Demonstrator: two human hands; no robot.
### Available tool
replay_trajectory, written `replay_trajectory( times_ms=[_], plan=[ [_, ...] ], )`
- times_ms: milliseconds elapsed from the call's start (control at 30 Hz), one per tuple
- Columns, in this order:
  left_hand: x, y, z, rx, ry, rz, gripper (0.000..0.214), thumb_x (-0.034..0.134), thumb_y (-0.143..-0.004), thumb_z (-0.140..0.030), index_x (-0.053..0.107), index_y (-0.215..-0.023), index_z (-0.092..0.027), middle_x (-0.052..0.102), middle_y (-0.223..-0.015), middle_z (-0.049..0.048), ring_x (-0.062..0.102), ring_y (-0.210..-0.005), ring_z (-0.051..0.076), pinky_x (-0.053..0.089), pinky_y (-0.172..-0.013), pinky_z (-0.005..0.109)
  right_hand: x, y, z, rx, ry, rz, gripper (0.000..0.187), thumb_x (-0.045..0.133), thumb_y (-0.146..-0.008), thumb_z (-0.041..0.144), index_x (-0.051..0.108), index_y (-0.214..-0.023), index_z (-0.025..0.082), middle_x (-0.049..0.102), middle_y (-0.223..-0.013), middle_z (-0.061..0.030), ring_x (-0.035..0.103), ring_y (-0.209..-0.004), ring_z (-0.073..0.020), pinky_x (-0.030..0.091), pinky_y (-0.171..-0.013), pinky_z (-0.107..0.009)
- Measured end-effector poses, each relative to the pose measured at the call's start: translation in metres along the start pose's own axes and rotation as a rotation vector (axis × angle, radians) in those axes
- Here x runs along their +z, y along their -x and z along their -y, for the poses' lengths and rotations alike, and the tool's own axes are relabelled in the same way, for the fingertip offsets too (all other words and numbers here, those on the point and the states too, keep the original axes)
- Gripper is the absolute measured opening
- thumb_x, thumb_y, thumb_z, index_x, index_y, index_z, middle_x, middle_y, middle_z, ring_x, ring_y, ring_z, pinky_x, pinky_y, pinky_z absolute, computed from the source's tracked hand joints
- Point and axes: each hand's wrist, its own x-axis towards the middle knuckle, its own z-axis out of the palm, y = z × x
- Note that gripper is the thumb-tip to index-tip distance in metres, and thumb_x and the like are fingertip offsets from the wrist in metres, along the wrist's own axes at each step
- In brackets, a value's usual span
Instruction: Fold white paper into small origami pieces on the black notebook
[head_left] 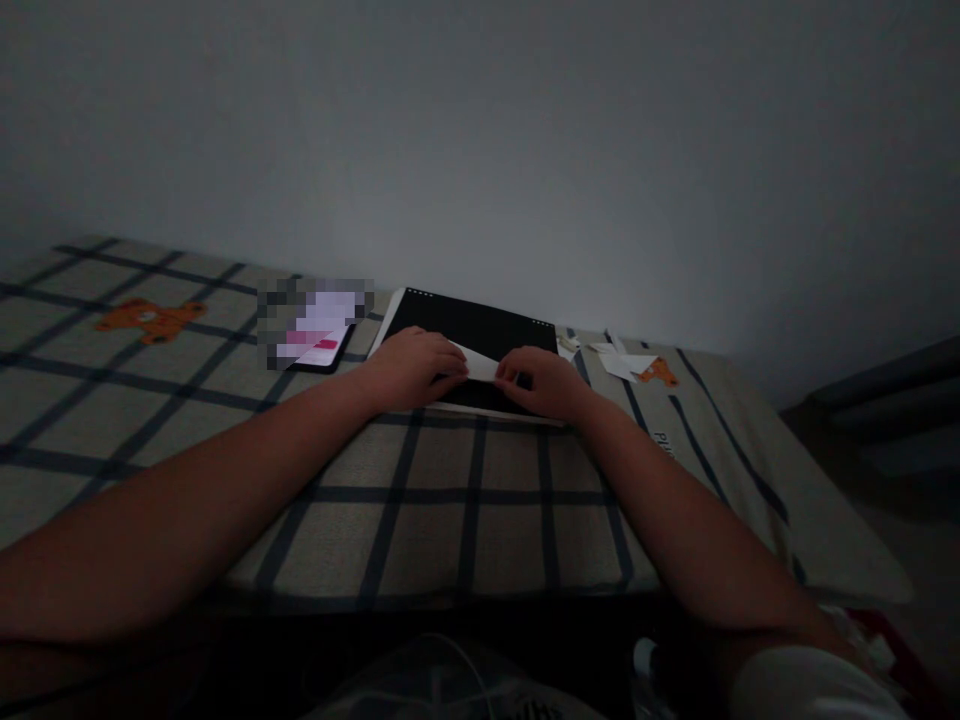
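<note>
A small piece of white paper [480,366] lies over a black notebook [487,325] with pale edges. My left hand [416,368] rests on the notebook's left part, its fingers closed on the paper's left end. From the other side, my right hand [541,380] pinches the paper's right end between thumb and fingers. The paper slants between both hands, and my fingers partly hide it. Whether it is folded I cannot tell.
Left of the notebook lies a phone [322,345] with a lit, partly blurred screen. White paper pieces [622,362] lie to the right. A checked cloth [442,500] with bear prints covers the table, which meets a plain wall [480,140] behind.
</note>
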Motion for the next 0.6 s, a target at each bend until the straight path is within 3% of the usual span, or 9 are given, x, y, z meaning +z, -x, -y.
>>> replay_trajectory(
  times_ms=[233,400,500,600],
  plan=[
    [-0.0016,-0.0003,-0.0002,-0.012,-0.020,0.009,0.033,0.040,-0.098,-0.035,0.071,-0.104,-0.026,0.074,-0.109,0.0010,0.065,-0.102,0.019,0.040,-0.084,0.034,0.0009,-0.0022,-0.0011,0.051,0.049,-0.039,0.017,0.055,-0.089,0.026,0.070,-0.088,0.019,0.070,-0.088,-0.0061,0.060,-0.083,-0.0188,0.043,-0.072,-0.031],
    [-0.0003,0.0001,0.0012,-0.012,-0.025,0.004,0.033,0.044,-0.096,-0.045,0.069,-0.105,-0.026,0.073,-0.111,-0.0001,0.065,-0.103,0.019,0.041,-0.084,0.032,0.0012,-0.0042,-0.0052,0.077,-0.093,-0.071,0.011,0.059,-0.084,0.020,0.070,-0.083,0.019,0.069,-0.084,-0.0042,0.061,-0.079,-0.0161,0.044,-0.071,-0.029],
    [0.0009,-0.0004,0.0023,-0.017,-0.047,0.011,0.032,0.040,-0.098,-0.038,0.069,-0.103,-0.025,0.074,-0.107,0.0003,0.065,-0.100,0.019,0.042,-0.083,0.032,0.0020,-0.0046,-0.0074,0.099,-0.162,-0.090,0.007,0.064,-0.082,0.023,0.068,-0.077,0.018,0.067,-0.080,-0.0035,0.060,-0.074,-0.0150,0.044,-0.068,-0.029],
    [0.0016,-0.0014,0.0028,-0.041,-0.078,0.011,0.035,0.037,-0.099,-0.036,0.069,-0.101,-0.023,0.074,-0.100,0.0027,0.066,-0.093,0.020,0.043,-0.080,0.033,0.0020,-0.0053,-0.0076,0.156,-0.213,-0.096,0.016,0.068,-0.081,0.031,0.064,-0.072,0.018,0.065,-0.076,-0.0028,0.058,-0.070,-0.0148,0.043,-0.064,-0.029]
  ],
)
